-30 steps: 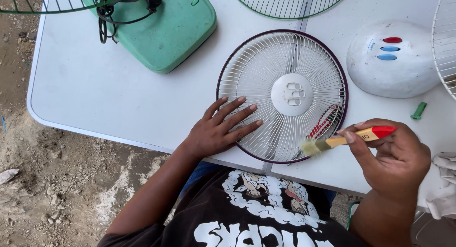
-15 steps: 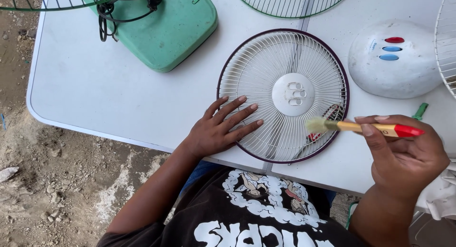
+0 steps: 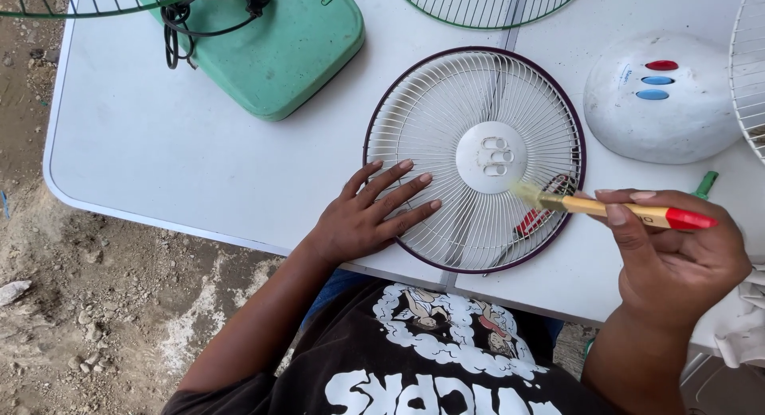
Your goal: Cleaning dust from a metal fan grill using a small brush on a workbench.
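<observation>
A round white fan grille [image 3: 446, 104] with a dark purple rim lies flat on the white table [image 3: 159, 160]. My left hand [image 3: 368, 214] rests palm down with spread fingers on the grille's lower left part. My right hand [image 3: 673, 259] grips a paintbrush [image 3: 606, 208] with a yellow handle and red end. Its bristles touch the grille just right of the white centre hub [image 3: 494, 157]. A red-handled tool [image 3: 532, 220] lies under the wires near the brush.
A green fan base [image 3: 279, 44] with a black cord sits at the top left. A green grille [image 3: 486, 4] lies at the top, a white fan base [image 3: 657, 96] with coloured buttons at the right, another white grille [image 3: 749, 72] at the far right. Dirt ground lies left.
My right hand has moved the brush up and left, from the grille's lower right rim toward the hub. My left hand has stayed pressed on the grille.
</observation>
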